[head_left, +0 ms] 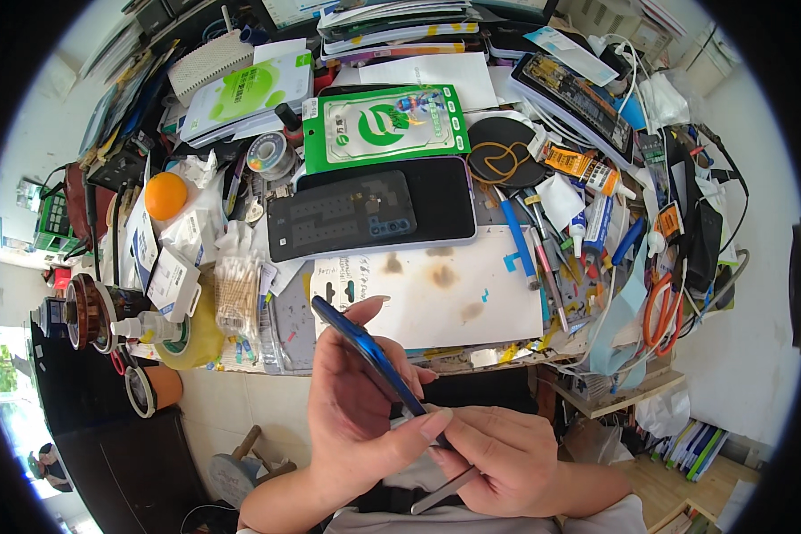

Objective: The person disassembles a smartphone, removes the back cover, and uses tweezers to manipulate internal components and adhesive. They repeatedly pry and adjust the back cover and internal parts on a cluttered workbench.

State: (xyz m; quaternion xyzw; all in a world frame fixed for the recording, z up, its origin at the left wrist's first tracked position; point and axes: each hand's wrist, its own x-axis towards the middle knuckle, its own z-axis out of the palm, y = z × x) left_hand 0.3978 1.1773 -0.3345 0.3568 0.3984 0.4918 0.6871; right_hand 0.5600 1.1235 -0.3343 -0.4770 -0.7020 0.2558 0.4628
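Observation:
My left hand (pixel 351 409) grips a blue phone (pixel 356 343), tilted edgewise just below the desk's front edge. My right hand (pixel 507 454), fingers closed, meets the phone's lower end and holds a flat silver strip-like tool (pixel 436 494) that points down toward my lap; its upper end is hidden by my fingers. Beyond them on the desk lie a stained white sheet (pixel 498 320), a dark removed phone back panel (pixel 329 209) with camera openings, a black phone-shaped tray or screen (pixel 445 191) beneath it, and a green-bordered package (pixel 387 147).
Papers (pixel 240 102) and an opened phone (pixel 574 107) sit at the back. Cotton swabs (pixel 238 303), an orange (pixel 165 196) and a solder spool (pixel 270 156) are on the left; glue tubes (pixel 578 169), pens (pixel 516 236), orange scissors (pixel 659 307) and cables crowd the right.

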